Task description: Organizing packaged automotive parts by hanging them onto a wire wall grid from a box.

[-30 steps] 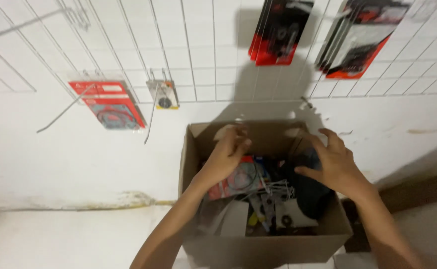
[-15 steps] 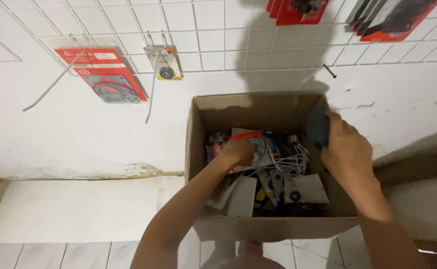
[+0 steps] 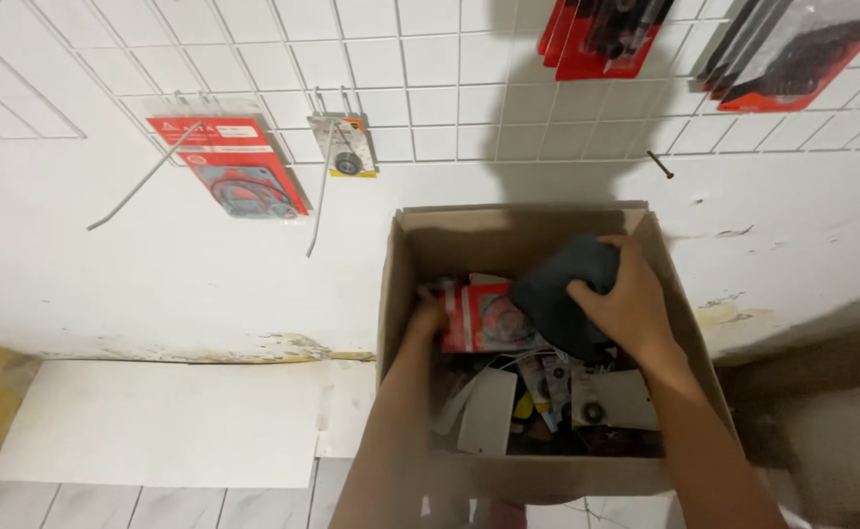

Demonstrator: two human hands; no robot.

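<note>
An open cardboard box stands against a white wall, filled with several small packaged parts. My left hand reaches inside at the left and grips a red flat packet holding a round gasket. My right hand is at the upper right of the box, closed on a dark grey-blue bundle that it holds above the other contents. White cards and black round parts lie lower in the box.
A white wire grid covers the wall above. On it hang a red gasket packet, a small bearing packet and red-and-black packets at top right. A white board lies on the floor at left.
My right hand has lifted the dark bundle up and toward the box's middle. My left hand has moved deeper at the left onto the red packet. The view has shifted slightly.
</note>
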